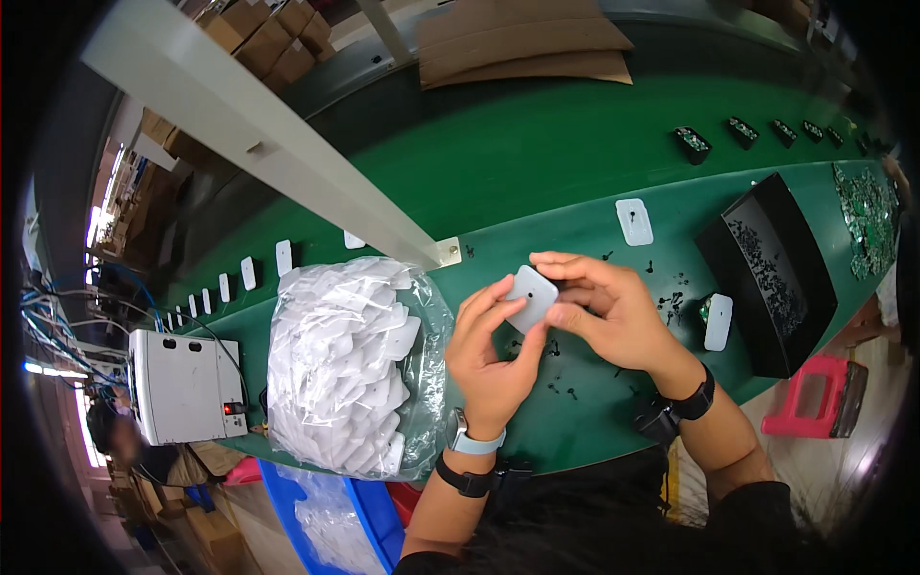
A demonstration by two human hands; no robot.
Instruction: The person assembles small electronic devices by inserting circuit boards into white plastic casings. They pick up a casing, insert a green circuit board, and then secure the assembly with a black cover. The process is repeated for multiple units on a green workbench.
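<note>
Step looks like working a white cover [533,302] between both hands, above the tabletop [594,422]. Left hand [494,350] grip: narrow, on its near-left side; right hand [609,311] grip: narrow, on its right edge. Next move probably calls for steady fingertip control. Clear bag [431,422] crowds left, black tray [774,337] bounds right, loose black parts [674,309] underneath; roomiest strip is just beyond hands

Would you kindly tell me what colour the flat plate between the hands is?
The flat plate is white to pale grey, best seen in the head view.
</note>
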